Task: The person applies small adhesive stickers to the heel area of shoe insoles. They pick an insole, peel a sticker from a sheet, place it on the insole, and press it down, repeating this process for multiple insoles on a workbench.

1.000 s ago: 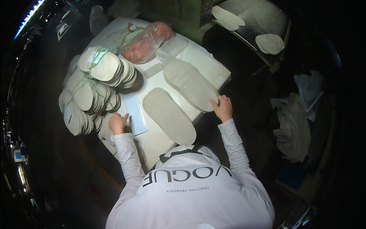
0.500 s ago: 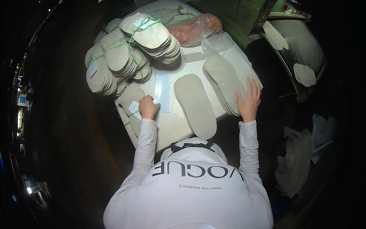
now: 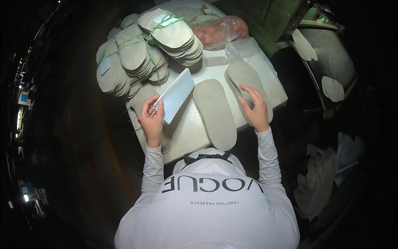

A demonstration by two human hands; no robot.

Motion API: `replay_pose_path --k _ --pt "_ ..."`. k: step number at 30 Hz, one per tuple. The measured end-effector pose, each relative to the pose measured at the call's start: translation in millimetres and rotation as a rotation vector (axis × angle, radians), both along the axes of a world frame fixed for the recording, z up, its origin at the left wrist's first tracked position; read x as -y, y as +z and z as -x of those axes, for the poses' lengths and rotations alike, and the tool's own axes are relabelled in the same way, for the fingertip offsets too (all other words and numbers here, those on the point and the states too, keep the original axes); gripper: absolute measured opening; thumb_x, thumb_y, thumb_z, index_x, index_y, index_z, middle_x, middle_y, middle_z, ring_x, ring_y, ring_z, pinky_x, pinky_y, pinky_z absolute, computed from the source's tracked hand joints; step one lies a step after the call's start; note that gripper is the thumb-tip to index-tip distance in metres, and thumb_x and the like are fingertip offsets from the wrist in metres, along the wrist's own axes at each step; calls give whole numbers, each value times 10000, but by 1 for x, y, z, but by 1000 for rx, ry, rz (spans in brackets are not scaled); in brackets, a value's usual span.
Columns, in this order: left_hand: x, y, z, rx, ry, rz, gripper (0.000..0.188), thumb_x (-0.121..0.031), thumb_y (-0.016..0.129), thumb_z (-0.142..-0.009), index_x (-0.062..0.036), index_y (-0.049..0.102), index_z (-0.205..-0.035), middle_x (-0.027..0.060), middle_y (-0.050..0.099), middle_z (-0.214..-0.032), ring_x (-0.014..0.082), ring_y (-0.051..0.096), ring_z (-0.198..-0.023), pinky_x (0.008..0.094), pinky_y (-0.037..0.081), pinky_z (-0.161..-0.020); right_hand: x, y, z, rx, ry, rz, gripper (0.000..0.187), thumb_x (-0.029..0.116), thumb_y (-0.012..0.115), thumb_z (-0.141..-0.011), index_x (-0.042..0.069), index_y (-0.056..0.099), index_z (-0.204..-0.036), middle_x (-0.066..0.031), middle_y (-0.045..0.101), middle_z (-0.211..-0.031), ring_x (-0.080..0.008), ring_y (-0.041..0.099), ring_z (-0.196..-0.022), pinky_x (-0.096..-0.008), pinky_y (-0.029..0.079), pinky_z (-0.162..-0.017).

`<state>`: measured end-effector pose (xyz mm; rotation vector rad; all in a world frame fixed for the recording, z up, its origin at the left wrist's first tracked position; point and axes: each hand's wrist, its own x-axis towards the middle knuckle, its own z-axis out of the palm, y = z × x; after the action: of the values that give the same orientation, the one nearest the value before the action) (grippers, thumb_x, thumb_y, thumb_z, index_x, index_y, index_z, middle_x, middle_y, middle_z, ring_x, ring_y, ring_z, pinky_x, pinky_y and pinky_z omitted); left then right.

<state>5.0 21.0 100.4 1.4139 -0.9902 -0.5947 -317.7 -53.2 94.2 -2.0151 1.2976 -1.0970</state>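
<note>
My left hand (image 3: 152, 117) pinches the near left edge of a pad of printed paper slips (image 3: 177, 96), white with a pale blue grid, lifted at a slant above the table. A pile of grey insole-shaped pieces (image 3: 143, 97) lies partly behind that hand, with green string at its side. In the middle, another grey insole stack (image 3: 214, 114) reaches the table's near edge. My right hand (image 3: 256, 108), fingers apart, is over a third insole stack (image 3: 244, 76) on the right and holds nothing; whether it touches the stack I cannot tell.
Tied insole bundles (image 3: 170, 31) with green string and white tags are heaped at the back left of the white table (image 3: 186, 143). Behind sits a clear bag of orange-brown pieces (image 3: 222, 31). A dark machine bed (image 3: 331, 50) bears loose pieces at right; grey scraps (image 3: 317, 178) lie below.
My left hand has picked the pad up off the table and tilted it. My right hand has moved left from the table's right edge to over the right insole stack.
</note>
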Motion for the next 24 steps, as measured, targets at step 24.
replay_pose_path --k 24 --pt "-20 7 75 -270 -367 -60 112 -65 613 -960 25 666 -919 -15 623 -741 27 551 -638 179 440 -567 -42 35 -97 127 105 329 153 73 760 -730 83 715 -876 -34 672 -918 -262 611 -955 -374 473 -826"
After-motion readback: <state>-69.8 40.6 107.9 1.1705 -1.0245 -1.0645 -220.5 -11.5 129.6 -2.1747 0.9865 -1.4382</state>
